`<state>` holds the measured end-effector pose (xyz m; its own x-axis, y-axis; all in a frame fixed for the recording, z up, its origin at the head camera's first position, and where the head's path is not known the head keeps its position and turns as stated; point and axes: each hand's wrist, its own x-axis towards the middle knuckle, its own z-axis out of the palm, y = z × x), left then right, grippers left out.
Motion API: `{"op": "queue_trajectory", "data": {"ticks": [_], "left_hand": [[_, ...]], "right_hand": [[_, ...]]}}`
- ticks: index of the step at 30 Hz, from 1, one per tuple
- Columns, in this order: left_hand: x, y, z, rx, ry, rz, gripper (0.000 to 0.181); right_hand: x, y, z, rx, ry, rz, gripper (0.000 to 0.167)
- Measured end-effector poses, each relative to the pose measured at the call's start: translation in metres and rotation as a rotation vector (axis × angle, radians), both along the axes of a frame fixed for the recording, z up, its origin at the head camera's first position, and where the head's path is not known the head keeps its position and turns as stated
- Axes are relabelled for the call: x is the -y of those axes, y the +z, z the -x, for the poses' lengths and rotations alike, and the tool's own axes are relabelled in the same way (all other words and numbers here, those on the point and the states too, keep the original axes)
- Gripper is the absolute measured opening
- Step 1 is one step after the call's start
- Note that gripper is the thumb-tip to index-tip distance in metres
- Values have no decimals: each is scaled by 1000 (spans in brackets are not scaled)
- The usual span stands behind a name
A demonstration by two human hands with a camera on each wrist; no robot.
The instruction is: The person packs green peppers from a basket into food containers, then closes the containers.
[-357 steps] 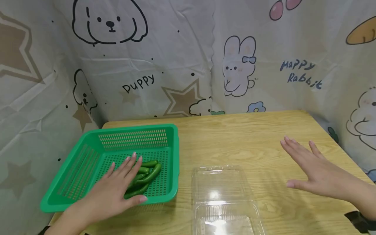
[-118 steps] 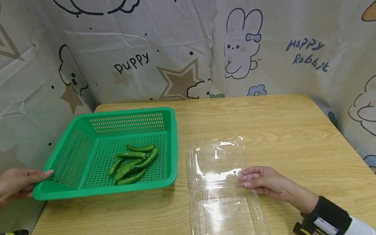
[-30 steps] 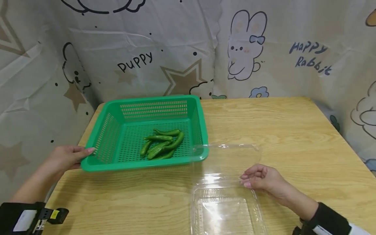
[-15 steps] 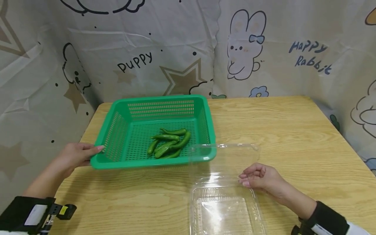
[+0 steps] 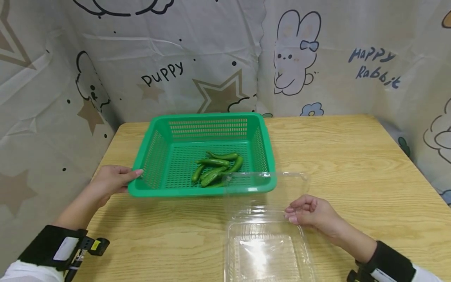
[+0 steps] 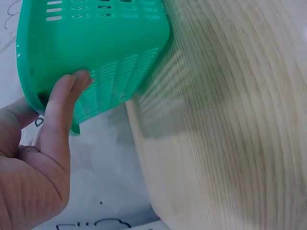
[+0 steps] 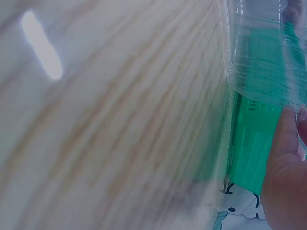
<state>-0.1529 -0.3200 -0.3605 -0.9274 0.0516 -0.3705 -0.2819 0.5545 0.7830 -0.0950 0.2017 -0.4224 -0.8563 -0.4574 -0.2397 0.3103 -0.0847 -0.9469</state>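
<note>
Green basket (image 5: 201,192) over pale wood-grain table (image 5: 352,160); wrinkled cartoon-printed cloth (image 5: 215,35) behind.

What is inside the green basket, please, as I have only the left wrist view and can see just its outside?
Observer: In the head view, several green peppers lie in a loose pile on the floor of the basket.
Operator: Thank you; is anything else being held, if I may ask?
Observer: Yes, the right hand holds the right edge of an open, clear plastic box, close to its fold.
</note>
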Motion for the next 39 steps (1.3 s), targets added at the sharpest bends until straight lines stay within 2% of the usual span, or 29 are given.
{"op": "queue_trajectory", "data": {"ticks": [6,15,20,26,32,39], "left_hand": [[-12,1,3,-20,7,4,63],[-26,-1,7,-33,21,-47,65],[-33,-1,8,-42,26,-89,63],[-37,-1,8,-31,30,-91,61],[-44,-1,10,-37,19,-95,55],[-57,-1,9,-16,22,-136,50]], "right_hand": [[4,-1,1,-12,6,15,23],[13,0,6,-19,-8,-43,23],[18,-1,8,-27,-14,-32,23],[23,-2,9,-9,-26,-45,24],[27,1,9,-27,-27,-54,24],[35,2,9,-27,-21,-87,30]]}}
